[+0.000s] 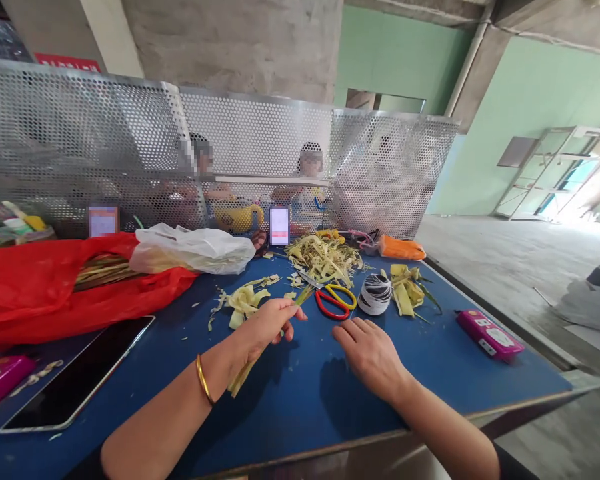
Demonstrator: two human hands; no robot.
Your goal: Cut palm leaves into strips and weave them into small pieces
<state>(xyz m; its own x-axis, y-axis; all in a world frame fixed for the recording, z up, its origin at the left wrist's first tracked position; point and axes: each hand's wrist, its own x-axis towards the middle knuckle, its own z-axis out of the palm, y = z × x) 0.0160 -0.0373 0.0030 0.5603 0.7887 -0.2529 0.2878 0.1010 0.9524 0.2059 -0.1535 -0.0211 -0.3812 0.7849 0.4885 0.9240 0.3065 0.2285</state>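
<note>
My left hand (275, 320) is closed around a thin bundle of pale green dried leaf strips (243, 377). One end sticks out past the fingertips and the other hangs below the wrist. My right hand (373, 353) hovers palm down over the blue table, its fingers loosely bent and no object visible in it. Just beyond it lie scissors (336, 303) with one red and one yellow handle, blades pointing away toward the left. Close by stands a spool of black and white cord (375, 294). A folded pale leaf piece (245, 300) rests beyond my left hand.
A heap of leaf scraps (325, 259) and a propped phone (279, 225) stand before a perforated metal screen (255, 133), with people behind it. Left are a red bag (25, 287), a white plastic bag (190, 248) and a tablet (80, 377). A purple packet (489, 333) lies right.
</note>
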